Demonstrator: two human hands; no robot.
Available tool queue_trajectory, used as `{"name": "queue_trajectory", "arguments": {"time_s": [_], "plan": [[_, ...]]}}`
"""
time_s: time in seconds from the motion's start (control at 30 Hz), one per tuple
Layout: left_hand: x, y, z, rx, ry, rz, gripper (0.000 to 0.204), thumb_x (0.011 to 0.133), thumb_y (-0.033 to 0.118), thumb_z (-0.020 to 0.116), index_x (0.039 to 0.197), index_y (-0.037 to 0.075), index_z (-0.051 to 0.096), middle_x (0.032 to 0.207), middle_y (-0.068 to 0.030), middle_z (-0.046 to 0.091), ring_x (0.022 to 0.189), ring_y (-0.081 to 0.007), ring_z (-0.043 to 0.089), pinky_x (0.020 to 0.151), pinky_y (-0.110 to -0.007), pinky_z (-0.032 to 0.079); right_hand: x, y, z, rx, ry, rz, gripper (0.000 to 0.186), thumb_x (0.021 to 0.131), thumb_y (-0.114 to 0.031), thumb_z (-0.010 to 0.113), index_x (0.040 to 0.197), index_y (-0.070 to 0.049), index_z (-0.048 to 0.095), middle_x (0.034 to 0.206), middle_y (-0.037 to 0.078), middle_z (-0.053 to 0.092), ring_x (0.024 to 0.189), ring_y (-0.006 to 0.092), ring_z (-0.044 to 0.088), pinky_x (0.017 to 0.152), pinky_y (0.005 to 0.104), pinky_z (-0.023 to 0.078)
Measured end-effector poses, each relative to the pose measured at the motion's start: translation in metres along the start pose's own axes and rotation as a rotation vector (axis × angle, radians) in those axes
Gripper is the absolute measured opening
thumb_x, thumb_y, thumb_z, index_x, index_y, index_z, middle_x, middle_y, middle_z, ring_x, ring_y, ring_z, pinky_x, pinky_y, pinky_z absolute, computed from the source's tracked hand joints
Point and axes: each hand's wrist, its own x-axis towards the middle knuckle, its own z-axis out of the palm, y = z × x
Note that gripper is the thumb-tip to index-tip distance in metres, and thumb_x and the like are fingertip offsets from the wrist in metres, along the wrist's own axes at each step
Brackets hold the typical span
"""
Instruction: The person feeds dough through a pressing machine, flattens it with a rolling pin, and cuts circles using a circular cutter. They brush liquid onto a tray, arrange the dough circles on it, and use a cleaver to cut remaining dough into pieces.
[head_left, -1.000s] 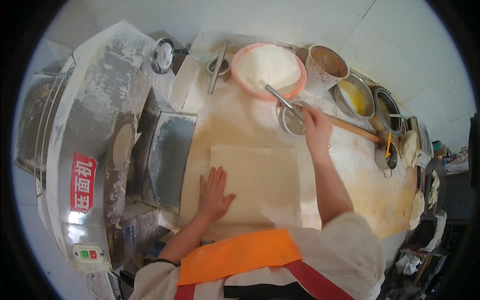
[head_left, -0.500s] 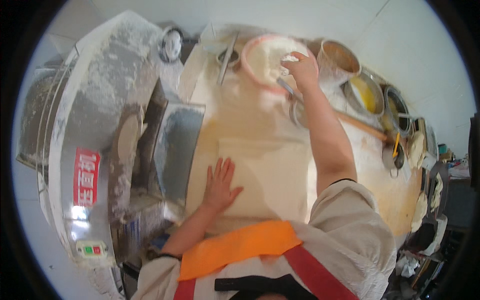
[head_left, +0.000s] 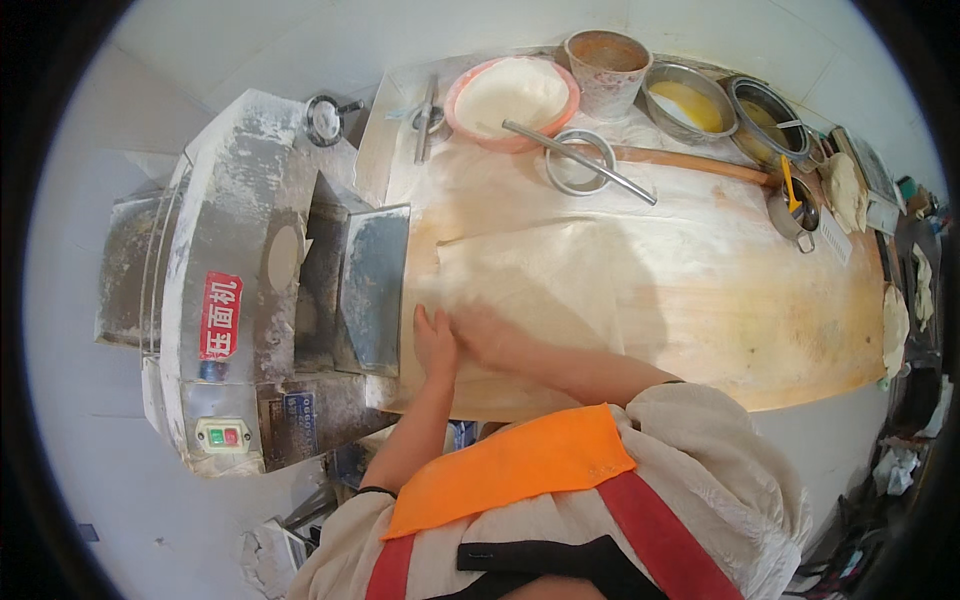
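A broad, pale sheet of dough (head_left: pixel 540 265) lies flat on the floury wooden worktable in front of me. At its left edge my left hand (head_left: pixel 436 345) is held on edge, fingers stretched out, gripping nothing. Right beside it, over the dough's left part, my right hand (head_left: pixel 485 335) is smeared by motion, so its fingers cannot be read. The two hands overlap or touch; which of these I cannot tell. At the back stands a pink-rimmed bowl of flour (head_left: pixel 560 120). A metal tube (head_left: pixel 590 166) rests across a metal ring (head_left: pixel 565 185) near it.
A floury dough sheeter (head_left: pixel 235 330) with a metal chute (head_left: pixel 375 290) stands at the left. Along the back are a tall bucket (head_left: pixel 605 95), a basin of yellow liquid (head_left: pixel 690 105) and a dark-rimmed pot (head_left: pixel 765 120). A long rolling pin (head_left: pixel 690 162) and small pot (head_left: pixel 795 215) lie to the right.
My right hand, with white flour in its fingers, has come from over the flour bowl down to the dough beside my left hand. The view has shifted too.
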Motion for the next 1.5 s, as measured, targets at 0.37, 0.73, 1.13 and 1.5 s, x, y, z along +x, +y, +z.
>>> {"name": "queue_trajectory", "arguments": {"time_s": [0.37, 0.73, 1.13, 1.5], "plan": [[0.039, -0.038, -0.008, -0.440, -0.409, -0.498, 0.049, 0.074, 0.036, 0.080, 0.091, -0.007, 0.066, 0.079, -0.0098, 0.065, 0.065, -0.0221, 0.060, 0.055, -0.033, 0.046, -0.172, 0.055, -0.141, -0.107, 0.274, 1.034, 0.036, 0.082, -0.035, 0.069, 0.085, 0.000, 0.064, 0.089, 0.019, 0.067, 0.090, 0.0340, 0.063, 0.077, 0.0432, 0.050], [0.059, 0.152, -0.184, -0.103, -0.227, 0.161, 0.040, 0.069, 0.031, 0.079, 0.093, -0.001, 0.072, 0.080, -0.0153, 0.070, 0.070, -0.0242, 0.067, 0.069, -0.037, 0.052, -0.069, -0.023, -0.182, 1.335, 0.837, 0.484, 0.021, 0.077, -0.014, 0.066, 0.094, -0.002, 0.064, 0.087, 0.009, 0.065, 0.081, 0.0209, 0.062, 0.072, 0.0326, 0.050], [0.143, 0.225, -0.613, 0.577, 1.003, 0.343, 0.052, 0.076, 0.034, 0.073, 0.117, 0.004, 0.064, 0.103, -0.0138, 0.070, 0.093, -0.0291, 0.067, 0.084, -0.041, 0.051, 0.283, -0.349, -0.256, 1.369, 0.385, -0.400, 0.024, 0.086, -0.015, 0.060, 0.104, 0.001, 0.061, 0.092, 0.011, 0.064, 0.082, 0.0179, 0.063, 0.069, 0.0313, 0.051], [0.238, 0.003, -0.578, 0.980, 0.196, 0.054, 0.096, 0.065, 0.059, 0.074, 0.145, 0.021, 0.038, 0.156, -0.0065, 0.023, 0.146, -0.0267, 0.012, 0.113, -0.063, 0.006, 0.293, -0.264, -0.132, 1.139, 0.288, -0.093, 0.032, 0.086, -0.013, 0.061, 0.115, 0.001, 0.059, 0.091, 0.012, 0.068, 0.073, 0.0177, 0.065, 0.065, 0.0285, 0.052]]}}
